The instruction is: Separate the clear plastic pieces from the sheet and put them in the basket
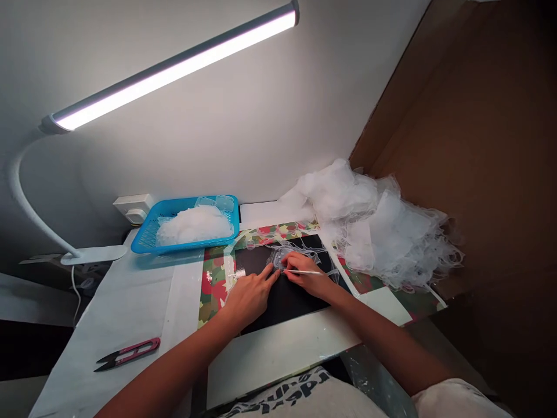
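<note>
Sheer fabric (278, 255) lies on black board (285, 302) at the left fingers (265, 275), slightly spread, gripping nothing; right fingers (292, 259) pinch a white stick (308, 272). Weak left pressure could let fabric slip; loose strips (307, 249) beyond could snag.

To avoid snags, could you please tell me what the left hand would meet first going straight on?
The left hand would probably meet the translucent piece just ahead first; depth is unclear, so they may already touch.

Translucent white piece (278, 256): lies on the black mat (289, 302), toward its far edge. Slim white tool (307, 272): above the mat, pointing leftward to the piece.
</note>
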Available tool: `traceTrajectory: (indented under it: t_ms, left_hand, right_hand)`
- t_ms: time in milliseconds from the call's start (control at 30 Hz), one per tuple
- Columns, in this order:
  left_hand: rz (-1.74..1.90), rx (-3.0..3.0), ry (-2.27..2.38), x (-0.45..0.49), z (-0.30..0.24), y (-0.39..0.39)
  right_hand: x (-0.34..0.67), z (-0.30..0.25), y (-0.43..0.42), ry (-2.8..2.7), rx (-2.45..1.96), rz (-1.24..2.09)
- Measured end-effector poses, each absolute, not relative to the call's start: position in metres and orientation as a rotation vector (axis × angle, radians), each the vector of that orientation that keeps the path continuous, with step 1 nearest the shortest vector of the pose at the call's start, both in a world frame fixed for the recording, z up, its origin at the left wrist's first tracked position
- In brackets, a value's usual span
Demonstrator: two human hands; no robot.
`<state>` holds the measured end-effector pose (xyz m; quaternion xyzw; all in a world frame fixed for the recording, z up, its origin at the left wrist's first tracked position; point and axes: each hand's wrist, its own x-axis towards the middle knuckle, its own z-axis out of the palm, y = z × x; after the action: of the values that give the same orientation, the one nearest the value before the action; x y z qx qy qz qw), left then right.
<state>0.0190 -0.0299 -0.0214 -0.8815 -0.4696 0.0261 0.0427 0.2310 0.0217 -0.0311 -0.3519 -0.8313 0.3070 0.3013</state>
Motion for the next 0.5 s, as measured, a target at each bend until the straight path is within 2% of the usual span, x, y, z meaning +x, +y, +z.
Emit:
traceTrajectory:
  t_ms: [133,333,500]
  left_hand:
    - [0.090,-2.710,-1.417,0.018,-0.022,-0.029]
    - [0.092,-2.717,-1.399,0.017,-0.022,-0.028]
    - [0.109,-2.729,-1.442,0.018,-0.024,-0.029]
  right_hand:
    - [0.234,-0.034,0.017,-2.246,-0.972,0.759]
    - [0.228,-0.039,0.017,-2.392,-0.923,0.419]
    - [0.272,-0.020,0.032,-1.780,-1.293,0.404]
